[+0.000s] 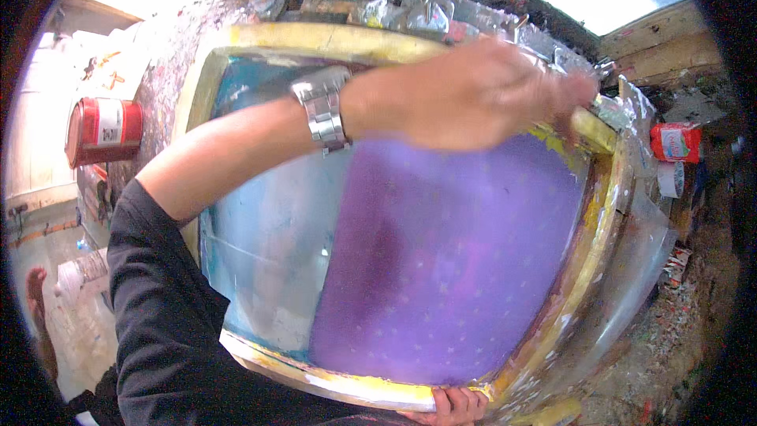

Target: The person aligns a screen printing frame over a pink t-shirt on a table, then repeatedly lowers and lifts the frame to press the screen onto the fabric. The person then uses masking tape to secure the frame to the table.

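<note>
Left hand, a blur above the framed screen!
Its grip? Can't tell. Right hand clasps the central screen's near rim; white labels on red tin left, red packet right; left forearm blocks the view.

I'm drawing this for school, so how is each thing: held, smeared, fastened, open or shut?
Frame: paint-smeared, held at its near edge.
Screen: purple on the right, bluish on the left.
Left hand: blurred, stretched across the screen; grip unclear.
Right hand: fingers curled over the frame.
Watch: worn on the left wrist.
Red can: open or shut, can't tell.
</note>
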Tool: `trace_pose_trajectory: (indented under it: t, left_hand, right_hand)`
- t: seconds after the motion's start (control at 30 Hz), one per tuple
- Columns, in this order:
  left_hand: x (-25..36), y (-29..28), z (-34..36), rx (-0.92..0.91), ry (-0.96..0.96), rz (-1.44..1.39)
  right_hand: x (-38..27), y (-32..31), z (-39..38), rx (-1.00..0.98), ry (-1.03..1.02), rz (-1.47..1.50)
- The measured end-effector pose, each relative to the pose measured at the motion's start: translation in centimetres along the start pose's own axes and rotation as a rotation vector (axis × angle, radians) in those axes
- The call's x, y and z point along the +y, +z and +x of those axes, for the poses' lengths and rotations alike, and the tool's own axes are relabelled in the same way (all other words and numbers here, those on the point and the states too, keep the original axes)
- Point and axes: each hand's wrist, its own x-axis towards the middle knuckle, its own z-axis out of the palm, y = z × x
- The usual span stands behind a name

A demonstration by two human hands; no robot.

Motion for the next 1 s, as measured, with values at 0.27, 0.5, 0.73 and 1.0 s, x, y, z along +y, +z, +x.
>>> trace_pose_trajectory:
  t: [0.27, 0.5, 0.73, 1.0]
  left_hand:
    - [-5.2, 3.3, -2.0, -0.011, 0.077, -0.052]
    - [-5.3, 3.0, -2.1, -0.133, -0.119, -0.094]
    - [-5.9, 3.5, -2.3, -0.024, -0.061, -0.09]
    - [-2.6, 3.1, -1.0, -0.099, -0.441, 0.007]
  right_hand:
    - [-0.2, 0.3, 1.0, 0.14, 0.126, -0.116]
    - [-0.1, 0.0, 0.1, 0.106, 0.103, -0.142]
    - [-1.1, 1.9, -1.0, 0.21, 0.128, -0.162]
    - [-1.0, 1.8, -0.6, 0.228, 0.126, -0.154]
